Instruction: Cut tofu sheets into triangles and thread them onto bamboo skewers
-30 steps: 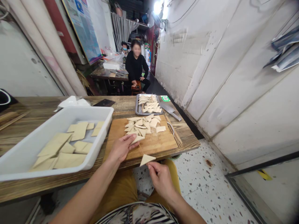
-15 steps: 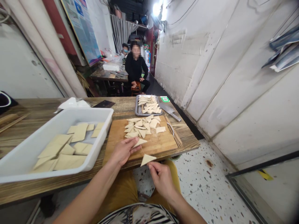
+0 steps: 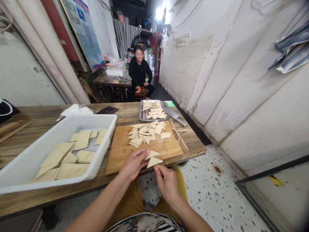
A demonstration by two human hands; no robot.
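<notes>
My left hand [image 3: 135, 163] pinches a pale triangle of what looks like dried tofu [image 3: 151, 154] between thumb and fingers, over the cutting board's front edge. Close to it, my right hand [image 3: 166, 180] is closed on a thin skewer, mostly hidden by the fingers. A second tofu triangle [image 3: 154, 161] sits on that skewer, just in front of the first. Behind both hands, a heap of similar triangles [image 3: 147, 132] lies on the wooden cutting board [image 3: 118, 151]. Skewered triangles [image 3: 155, 112] rest in a metal tray [image 3: 141, 117] at the board's far side.
On the left, a white plastic tub [image 3: 102, 148] holds flat tofu sheets [image 3: 73, 170]. A cleaver [image 3: 172, 114] and a bundle of thin sticks [image 3: 182, 141] lie at the right. A person in black [image 3: 141, 72] sits beyond the table [image 3: 125, 114].
My left hand has moved right and slightly down, bringing its triangle close to the skewered one. The gap between the two pieces, where the skewer showed, has closed up. The view has shifted slightly.
</notes>
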